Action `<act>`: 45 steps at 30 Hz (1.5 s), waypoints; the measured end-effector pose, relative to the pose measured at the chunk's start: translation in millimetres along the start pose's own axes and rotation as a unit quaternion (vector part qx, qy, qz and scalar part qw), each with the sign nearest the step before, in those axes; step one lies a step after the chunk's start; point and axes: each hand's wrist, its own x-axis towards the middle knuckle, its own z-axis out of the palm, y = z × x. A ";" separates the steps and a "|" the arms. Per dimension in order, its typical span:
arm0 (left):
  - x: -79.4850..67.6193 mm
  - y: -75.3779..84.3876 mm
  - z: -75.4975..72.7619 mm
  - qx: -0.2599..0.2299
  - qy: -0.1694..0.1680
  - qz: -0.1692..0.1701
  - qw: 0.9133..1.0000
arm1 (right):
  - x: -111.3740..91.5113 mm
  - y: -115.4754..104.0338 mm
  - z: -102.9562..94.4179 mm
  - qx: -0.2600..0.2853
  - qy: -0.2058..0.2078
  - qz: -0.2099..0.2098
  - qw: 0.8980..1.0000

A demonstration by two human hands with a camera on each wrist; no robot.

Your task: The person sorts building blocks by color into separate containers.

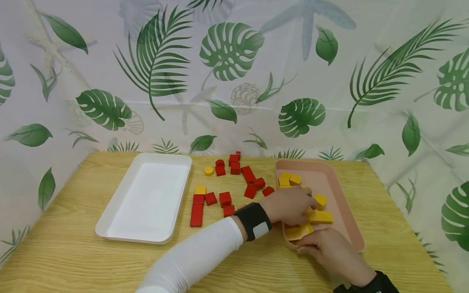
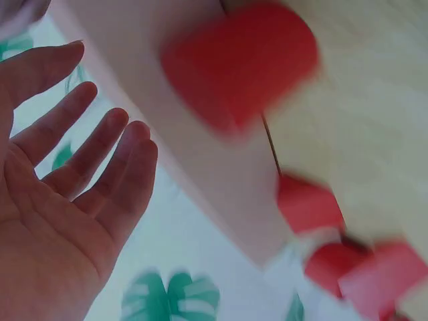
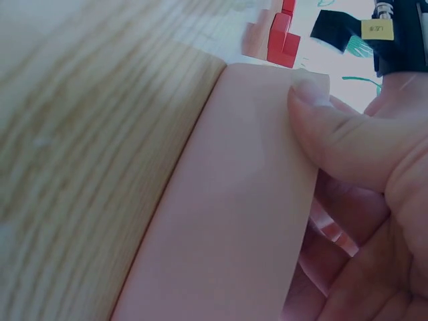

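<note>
The pink tray (image 1: 340, 191) holds several yellow blocks (image 1: 322, 217). My left hand (image 1: 287, 205) reaches over the tray's left side among these blocks; in the left wrist view its fingers are spread and slightly bent, with nothing in the palm. At the near edge of the tray, my right hand (image 1: 331, 248) grips the wall: in the right wrist view the thumb (image 3: 328, 127) lies against the rim and the other fingers are on the far side. Close to that hand lies a yellow arch-like block (image 1: 297, 232). My left hand partly hides the blocks beneath it.
A white tray (image 1: 146, 195) stands on the left of the wooden table (image 1: 66, 228). Between the trays lie several red blocks (image 1: 196, 213), a yellow cube (image 1: 200, 190) and a yellow disc (image 1: 209, 171). Behind hangs a leaf-patterned cloth (image 1: 234, 93).
</note>
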 end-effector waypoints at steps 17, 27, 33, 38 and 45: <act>-109.6 -153.2 -12.2 -0.059 0.021 -0.192 0.979 | -5.2 -0.4 3.7 0.020 -0.008 0.011 1.000; -146.0 -194.3 1.8 -0.099 0.022 -0.302 0.948 | -4.7 -1.6 -2.8 0.015 -0.002 0.009 1.000; -142.2 -197.6 6.5 -0.106 0.007 -0.310 0.945 | -2.9 -1.4 -3.0 0.023 -0.013 0.010 1.000; -139.6 -196.9 13.0 -0.120 -0.004 -0.311 0.943 | -2.4 -1.9 -1.6 0.028 -0.014 0.004 1.000; -136.0 -199.1 19.6 -0.101 0.011 -0.293 0.951 | -1.1 -1.0 -0.7 0.030 -0.011 0.011 0.999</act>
